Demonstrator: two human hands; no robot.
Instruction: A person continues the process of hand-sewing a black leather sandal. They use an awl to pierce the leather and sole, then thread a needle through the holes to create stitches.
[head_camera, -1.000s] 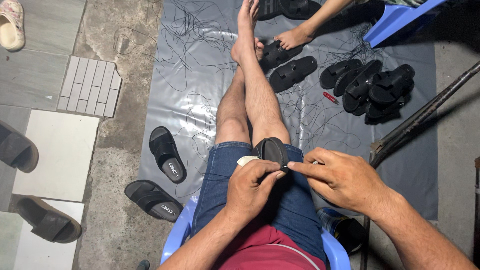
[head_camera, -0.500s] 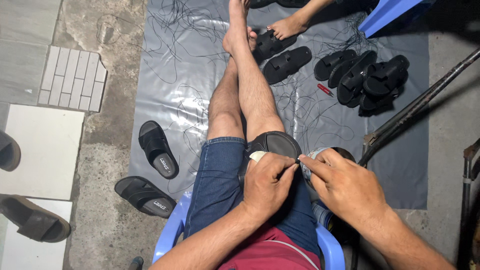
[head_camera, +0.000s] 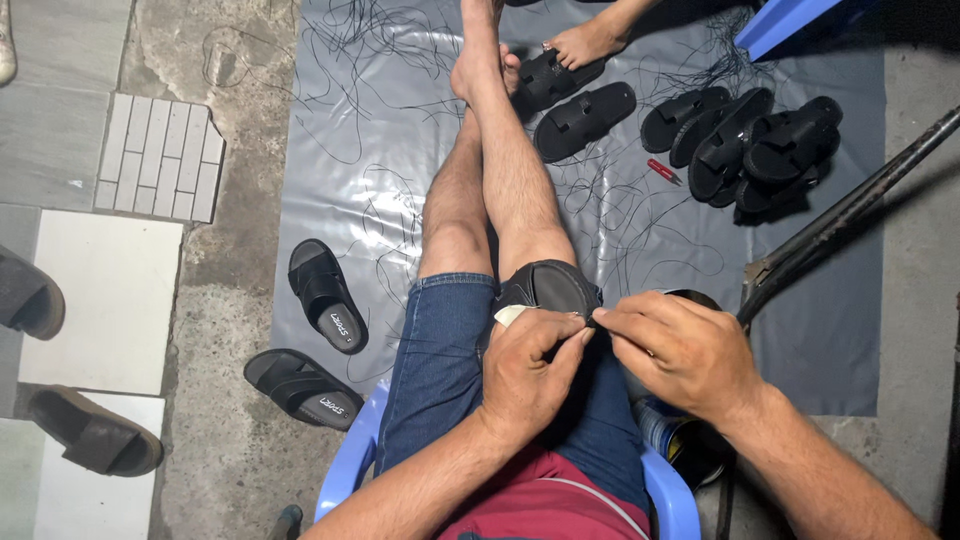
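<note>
A black sandal (head_camera: 545, 285) rests on my knee, over blue denim shorts. My left hand (head_camera: 530, 370) grips its near edge, with a pale bandage on the thumb. My right hand (head_camera: 680, 350) pinches something thin at the sandal's right edge, fingertips meeting the left hand's fingers. What it pinches is too small to make out. My bare legs stretch forward over a grey plastic sheet (head_camera: 340, 160) strewn with black thread.
Two black sandals (head_camera: 325, 295) lie left of my blue plastic chair (head_camera: 350, 480). A pile of black sandals (head_camera: 760, 150) and a red tool (head_camera: 662, 172) sit at far right. Another person's bare foot (head_camera: 590, 40) is at top. A metal bar (head_camera: 850, 210) slants on the right.
The view has shifted and drawn closer. My hands stay together on the sandal at my knee, with the right fingers now closing against the left.
</note>
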